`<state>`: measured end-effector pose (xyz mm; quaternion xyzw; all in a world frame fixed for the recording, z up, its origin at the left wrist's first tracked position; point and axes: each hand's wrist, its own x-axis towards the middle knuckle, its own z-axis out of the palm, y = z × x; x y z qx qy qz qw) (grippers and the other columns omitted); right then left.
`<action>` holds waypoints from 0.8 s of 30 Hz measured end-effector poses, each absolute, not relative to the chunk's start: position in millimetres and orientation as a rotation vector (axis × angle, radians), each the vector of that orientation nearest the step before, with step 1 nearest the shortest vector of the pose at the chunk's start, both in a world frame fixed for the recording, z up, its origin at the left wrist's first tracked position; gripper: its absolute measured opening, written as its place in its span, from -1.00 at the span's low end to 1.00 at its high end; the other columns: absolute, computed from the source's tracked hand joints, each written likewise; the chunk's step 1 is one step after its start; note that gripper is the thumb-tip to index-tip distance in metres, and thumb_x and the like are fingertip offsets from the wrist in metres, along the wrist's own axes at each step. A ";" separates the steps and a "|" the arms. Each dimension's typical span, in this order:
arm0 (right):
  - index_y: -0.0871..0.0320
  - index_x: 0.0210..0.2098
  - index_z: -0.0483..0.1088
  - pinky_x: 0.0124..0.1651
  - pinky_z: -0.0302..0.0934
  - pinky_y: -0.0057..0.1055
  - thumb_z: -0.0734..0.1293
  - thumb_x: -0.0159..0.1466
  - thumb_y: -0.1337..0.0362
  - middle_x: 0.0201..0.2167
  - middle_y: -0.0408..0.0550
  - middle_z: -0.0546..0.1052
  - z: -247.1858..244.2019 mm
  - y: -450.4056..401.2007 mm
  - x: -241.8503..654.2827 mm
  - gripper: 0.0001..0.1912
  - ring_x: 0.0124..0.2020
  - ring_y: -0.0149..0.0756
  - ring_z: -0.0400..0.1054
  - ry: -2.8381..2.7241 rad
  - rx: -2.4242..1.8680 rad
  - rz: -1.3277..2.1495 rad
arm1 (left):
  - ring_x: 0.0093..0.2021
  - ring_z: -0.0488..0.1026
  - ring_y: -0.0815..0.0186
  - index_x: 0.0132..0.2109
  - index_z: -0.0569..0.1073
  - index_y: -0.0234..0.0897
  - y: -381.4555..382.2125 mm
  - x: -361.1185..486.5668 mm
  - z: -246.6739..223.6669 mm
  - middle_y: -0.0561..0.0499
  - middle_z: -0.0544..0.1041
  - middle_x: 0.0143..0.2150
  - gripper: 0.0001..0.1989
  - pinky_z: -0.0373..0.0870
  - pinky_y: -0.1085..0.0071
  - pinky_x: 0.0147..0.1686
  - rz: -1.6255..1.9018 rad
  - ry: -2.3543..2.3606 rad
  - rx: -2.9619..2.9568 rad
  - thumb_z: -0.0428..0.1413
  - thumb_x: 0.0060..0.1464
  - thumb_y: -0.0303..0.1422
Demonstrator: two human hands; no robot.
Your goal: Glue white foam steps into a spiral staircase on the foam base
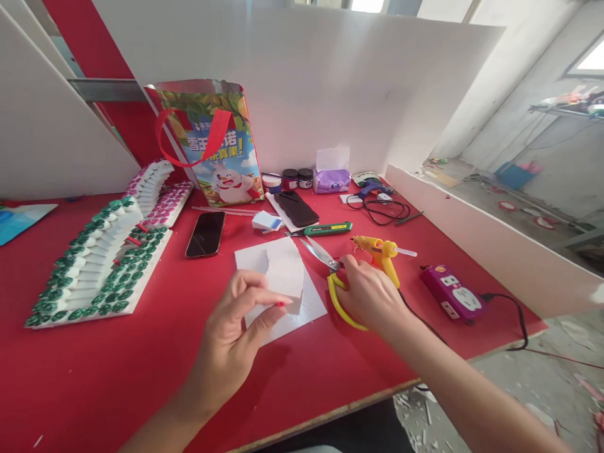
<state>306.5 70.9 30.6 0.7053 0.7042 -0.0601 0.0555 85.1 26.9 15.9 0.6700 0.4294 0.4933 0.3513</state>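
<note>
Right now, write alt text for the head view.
A person's left hand appears to pinch a tiny red piece over white sheets while the right hand holds yellow-handled scissors. Around them on the red table are a yellow glue gun, two phones and a shopping bag.

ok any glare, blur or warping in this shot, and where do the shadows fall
Head view: the right-hand window is blown out; a pale sheen runs down the white board; a soft shadow lies on the red tabletop below the left hand; wide-angle stretch shows toward the edges; the background shelf looks soft.
</note>
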 end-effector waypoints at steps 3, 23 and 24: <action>0.23 -0.05 0.38 -0.37 0.06 -0.36 0.22 0.36 0.29 -0.21 0.17 0.54 22.2 74.0 302.7 -0.78 -0.27 -0.10 0.51 2.159 2.073 -0.075 | -0.32 0.47 0.42 -0.18 0.65 -0.09 19.4 83.2 6.8 0.07 0.51 -0.31 -0.88 0.42 0.59 -0.35 1.262 1.137 1.722 0.20 0.22 -0.38; 0.21 -0.15 0.52 -0.17 0.21 -0.33 0.30 0.39 0.29 -0.22 0.07 0.50 22.9 55.8 289.0 -0.83 -0.18 -0.14 0.40 2.791 1.748 -0.283 | -0.29 0.54 0.26 -0.32 0.66 -0.18 33.4 107.8 -34.9 0.00 0.65 -0.35 -0.94 0.46 0.42 -0.30 1.280 1.401 1.643 0.28 0.10 -0.36; 0.21 -0.16 0.53 -0.17 0.22 -0.33 0.31 0.39 0.29 -0.23 0.06 0.50 21.2 55.1 287.6 -0.84 -0.20 -0.16 0.40 2.819 1.741 -0.332 | -0.29 0.53 0.26 -0.32 0.66 -0.18 33.5 107.9 -34.3 0.00 0.65 -0.35 -0.93 0.46 0.41 -0.30 1.275 1.405 1.646 0.28 0.11 -0.35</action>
